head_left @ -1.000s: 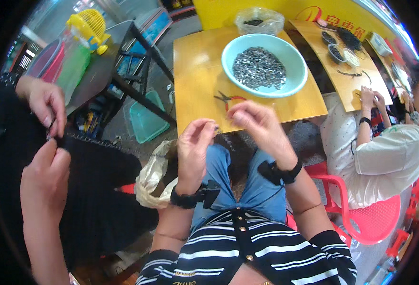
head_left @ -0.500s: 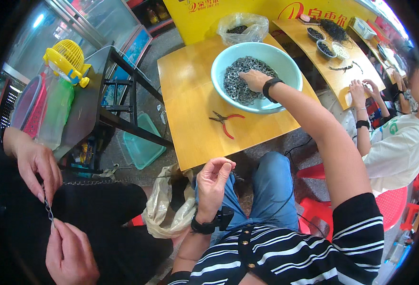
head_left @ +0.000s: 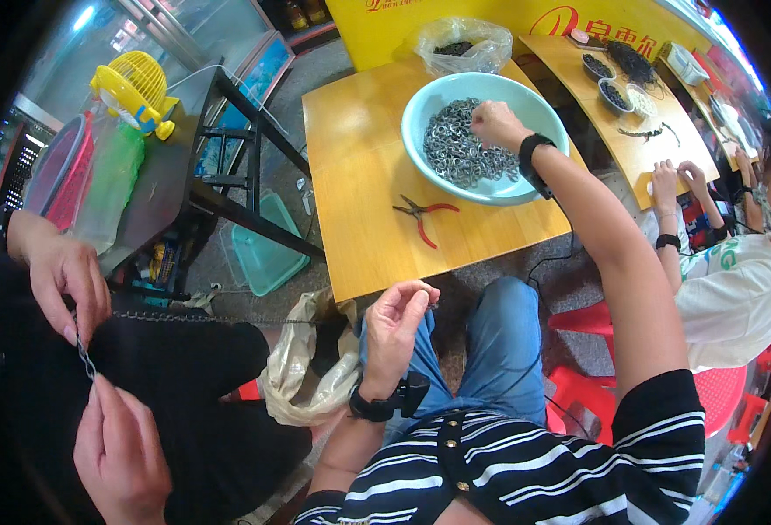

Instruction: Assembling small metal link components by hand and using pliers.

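A pale blue basin (head_left: 413,140) holds a heap of small metal links (head_left: 464,157). Above the heap is my right hand (head_left: 501,125), its fingers bunched together; whatever they pinch is hidden. Over my lap, my left hand (head_left: 392,331) is closed with thumb against fingers. A tiny dark bit shows at its fingertips, too small to name. Pliers with red handles (head_left: 424,217) lie spread on the yellow table (head_left: 359,175), in front of the basin.
At left, another person's hands (head_left: 118,437) hold a thin metal chain (head_left: 202,318). A plastic bag (head_left: 302,367) hangs beside my left knee. A clear bag (head_left: 481,48) stands behind the basin. A yellow fan (head_left: 132,92) sits on a dark table. Another person works at right.
My right hand has risen off the links and moved a little to the right. My left hand stays closed over my lap. The view has shifted slightly.
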A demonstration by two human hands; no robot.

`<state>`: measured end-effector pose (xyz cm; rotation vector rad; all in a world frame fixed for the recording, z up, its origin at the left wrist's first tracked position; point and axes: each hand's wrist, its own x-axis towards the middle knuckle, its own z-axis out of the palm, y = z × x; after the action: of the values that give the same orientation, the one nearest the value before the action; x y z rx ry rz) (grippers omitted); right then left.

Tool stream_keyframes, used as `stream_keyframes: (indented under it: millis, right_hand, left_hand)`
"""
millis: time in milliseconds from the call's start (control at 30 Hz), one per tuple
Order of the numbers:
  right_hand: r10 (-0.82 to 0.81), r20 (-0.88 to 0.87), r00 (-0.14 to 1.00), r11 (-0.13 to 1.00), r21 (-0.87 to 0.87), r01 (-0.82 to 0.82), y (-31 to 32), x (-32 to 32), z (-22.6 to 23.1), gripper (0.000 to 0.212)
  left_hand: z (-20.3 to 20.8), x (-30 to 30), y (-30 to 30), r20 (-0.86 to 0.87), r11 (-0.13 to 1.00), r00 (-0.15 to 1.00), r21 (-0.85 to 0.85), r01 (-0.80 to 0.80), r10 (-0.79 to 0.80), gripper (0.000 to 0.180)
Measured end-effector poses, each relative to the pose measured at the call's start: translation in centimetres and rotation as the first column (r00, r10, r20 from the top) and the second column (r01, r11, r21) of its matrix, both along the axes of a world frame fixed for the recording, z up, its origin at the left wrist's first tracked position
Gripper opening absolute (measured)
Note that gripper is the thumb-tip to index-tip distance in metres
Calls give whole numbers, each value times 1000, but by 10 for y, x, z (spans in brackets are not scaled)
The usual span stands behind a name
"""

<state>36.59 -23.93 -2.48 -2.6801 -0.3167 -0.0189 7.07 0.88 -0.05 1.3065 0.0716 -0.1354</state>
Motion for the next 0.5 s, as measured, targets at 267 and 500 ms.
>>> stream_keyframes:
  millis: [267, 500]
  right_hand:
    - [216, -115, 970, 447, 894, 6, 23, -98, 74, 13]
    - [132, -207, 969, 393, 909, 141, 22, -99, 67, 14]
  left_hand:
    - [19, -8, -9, 69, 998, 997, -47, -43, 46, 11]
    - [21, -6, -22, 118, 998, 993, -59, -10, 17, 10]
